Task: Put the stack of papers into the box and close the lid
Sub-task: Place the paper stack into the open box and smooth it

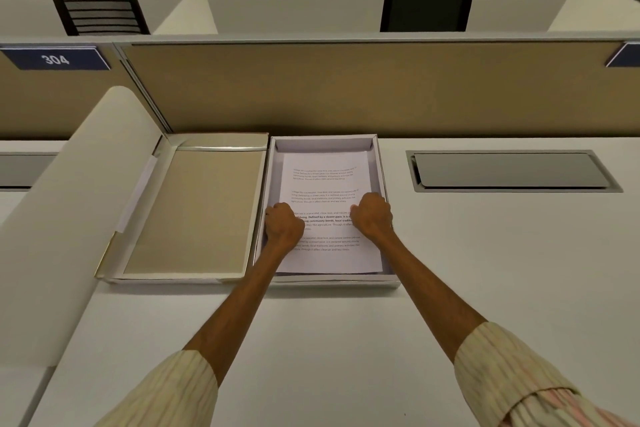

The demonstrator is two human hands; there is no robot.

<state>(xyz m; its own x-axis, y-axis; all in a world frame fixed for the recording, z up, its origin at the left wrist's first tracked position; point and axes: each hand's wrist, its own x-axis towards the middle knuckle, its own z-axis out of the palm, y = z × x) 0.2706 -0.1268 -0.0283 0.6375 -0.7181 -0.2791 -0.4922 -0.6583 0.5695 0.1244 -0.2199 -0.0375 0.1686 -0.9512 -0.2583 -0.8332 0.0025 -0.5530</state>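
A white shallow box [379, 163] lies open on the desk against the partition. Its lid [194, 211], beige inside, is folded flat to the left. A stack of printed white papers [325, 180] rests inside the box. My left hand [283, 226] is curled at the stack's left edge and my right hand [372, 215] is curled at its right edge. Both hands grip the sides of the papers, fingers tucked under and hidden.
A tan cubicle partition [346, 90] rises right behind the box. A cream side divider [69, 201] stands to the left of the lid. A grey cable hatch [509, 172] is set into the desk [346, 340] to the right. Two black chairs stand beyond the partition.
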